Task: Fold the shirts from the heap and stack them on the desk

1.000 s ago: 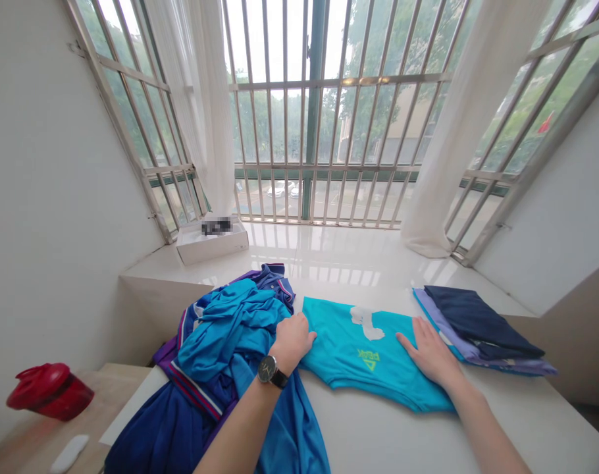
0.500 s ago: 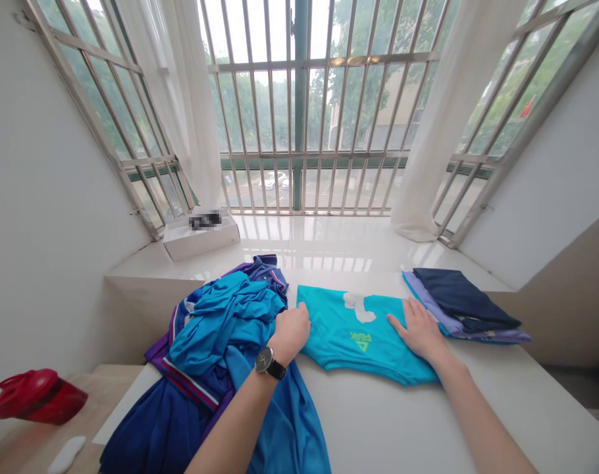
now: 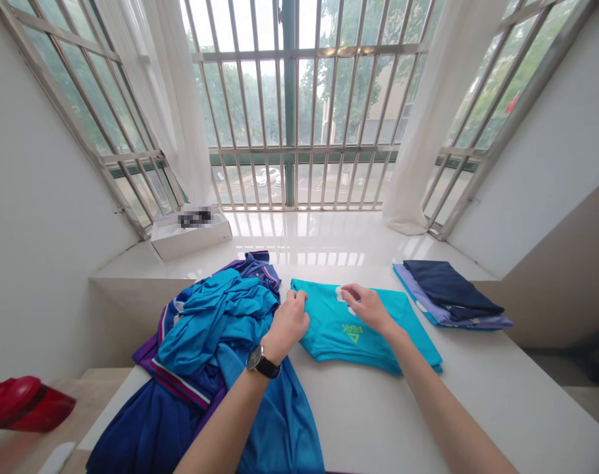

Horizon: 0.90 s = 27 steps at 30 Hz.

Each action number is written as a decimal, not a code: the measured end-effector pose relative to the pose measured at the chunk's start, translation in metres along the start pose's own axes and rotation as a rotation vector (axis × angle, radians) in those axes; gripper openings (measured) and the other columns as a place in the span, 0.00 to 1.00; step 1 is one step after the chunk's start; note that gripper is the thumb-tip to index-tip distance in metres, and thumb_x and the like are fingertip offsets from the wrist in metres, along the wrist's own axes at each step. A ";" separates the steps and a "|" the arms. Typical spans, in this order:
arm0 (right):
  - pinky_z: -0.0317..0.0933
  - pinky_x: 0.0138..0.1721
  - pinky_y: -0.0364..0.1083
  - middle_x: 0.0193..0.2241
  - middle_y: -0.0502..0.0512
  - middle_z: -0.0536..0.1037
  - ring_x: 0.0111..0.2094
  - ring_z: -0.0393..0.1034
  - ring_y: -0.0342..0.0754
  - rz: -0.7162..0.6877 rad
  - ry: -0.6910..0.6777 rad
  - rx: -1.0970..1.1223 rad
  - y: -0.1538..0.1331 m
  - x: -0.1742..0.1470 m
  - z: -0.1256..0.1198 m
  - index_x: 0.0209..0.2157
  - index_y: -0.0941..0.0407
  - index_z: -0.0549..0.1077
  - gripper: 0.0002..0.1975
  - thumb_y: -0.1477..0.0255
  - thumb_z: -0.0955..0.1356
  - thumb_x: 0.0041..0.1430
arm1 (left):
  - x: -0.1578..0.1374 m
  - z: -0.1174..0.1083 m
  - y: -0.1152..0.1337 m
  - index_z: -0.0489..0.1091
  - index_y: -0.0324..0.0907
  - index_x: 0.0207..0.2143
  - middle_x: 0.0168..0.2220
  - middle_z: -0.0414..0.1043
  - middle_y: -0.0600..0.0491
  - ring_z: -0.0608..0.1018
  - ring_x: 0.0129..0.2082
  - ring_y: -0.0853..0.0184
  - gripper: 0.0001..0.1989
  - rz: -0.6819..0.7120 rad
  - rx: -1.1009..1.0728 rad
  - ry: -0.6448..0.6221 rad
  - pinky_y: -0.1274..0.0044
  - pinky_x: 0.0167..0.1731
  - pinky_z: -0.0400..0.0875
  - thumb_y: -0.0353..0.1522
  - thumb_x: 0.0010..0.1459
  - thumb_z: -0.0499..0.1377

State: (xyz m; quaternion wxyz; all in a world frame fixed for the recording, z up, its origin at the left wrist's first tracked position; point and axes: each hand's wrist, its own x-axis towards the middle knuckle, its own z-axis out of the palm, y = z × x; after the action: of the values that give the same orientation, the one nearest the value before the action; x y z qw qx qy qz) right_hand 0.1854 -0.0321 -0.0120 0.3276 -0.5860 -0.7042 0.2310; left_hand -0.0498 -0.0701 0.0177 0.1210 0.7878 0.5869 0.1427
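A folded turquoise T-shirt (image 3: 324, 329) with a yellow-green logo and a white print lies flat on the white table. At its left edge, my left hand (image 3: 290, 320) is closed, gripping the fabric; a watch is on that wrist. My right hand (image 3: 368, 308) is over the middle of the T-shirt, with loosely bent fingers apart, partly covering the white print. Whether those fingertips touch the cloth is unclear. Left of my left hand is a loose pile of clothes, with a crumpled blue garment (image 3: 215, 316) on top of dark blue and purple ones.
A stack of folded clothes (image 3: 445, 289) sits on the table (image 3: 497, 401) to the right. At the back left, a white box (image 3: 193, 238) stands on the sill before a barred window. A red cap-like item (image 3: 30, 403) lies lower left.
My right hand has lifted from the T-shirt's right part and moved left over its middle, its fingers now bent. My left hand keeps its hold on the left edge. The view has shifted slightly.
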 end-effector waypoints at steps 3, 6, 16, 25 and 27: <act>0.66 0.33 0.44 0.28 0.53 0.81 0.29 0.76 0.48 0.037 -0.134 0.028 -0.026 0.024 0.020 0.37 0.54 0.76 0.19 0.55 0.61 0.63 | -0.003 0.005 0.008 0.64 0.43 0.51 0.52 0.64 0.46 0.76 0.41 0.63 0.18 0.093 -0.091 0.056 0.74 0.41 0.72 0.25 0.58 0.53; 0.64 0.33 0.44 0.29 0.56 0.81 0.31 0.76 0.50 0.072 -0.149 -0.006 -0.044 0.048 0.038 0.35 0.55 0.76 0.23 0.50 0.63 0.60 | -0.006 0.011 0.018 0.65 0.43 0.50 0.53 0.64 0.47 0.74 0.46 0.62 0.18 0.203 -0.129 0.076 0.73 0.43 0.72 0.22 0.58 0.51; 0.60 0.35 0.46 0.32 0.59 0.79 0.38 0.72 0.56 0.171 -0.153 -0.072 -0.036 0.067 0.056 0.29 0.55 0.73 0.24 0.48 0.74 0.43 | -0.015 0.042 0.037 0.65 0.41 0.43 0.48 0.67 0.47 0.72 0.45 0.61 0.16 0.539 0.041 -0.020 0.70 0.46 0.73 0.18 0.58 0.49; 0.62 0.29 0.43 0.25 0.53 0.76 0.30 0.71 0.47 0.283 -0.213 0.171 -0.014 0.064 0.043 0.29 0.57 0.72 0.15 0.60 0.65 0.60 | -0.014 0.015 0.032 0.58 0.43 0.55 0.53 0.62 0.44 0.70 0.49 0.54 0.27 0.416 0.036 -0.025 0.64 0.50 0.70 0.29 0.53 0.60; 0.62 0.26 0.41 0.24 0.51 0.76 0.27 0.70 0.46 0.292 -0.237 0.234 -0.012 0.062 0.039 0.32 0.57 0.72 0.16 0.58 0.63 0.61 | -0.016 0.008 0.032 0.60 0.43 0.53 0.50 0.64 0.45 0.71 0.48 0.55 0.24 0.353 0.042 -0.057 0.66 0.47 0.71 0.30 0.53 0.61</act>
State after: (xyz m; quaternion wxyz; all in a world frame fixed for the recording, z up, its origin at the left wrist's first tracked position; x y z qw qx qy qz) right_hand 0.1426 0.0279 -0.0187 0.2713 -0.6084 -0.6139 0.4236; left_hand -0.0226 -0.0944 0.0202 0.0941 0.8846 0.4387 0.1269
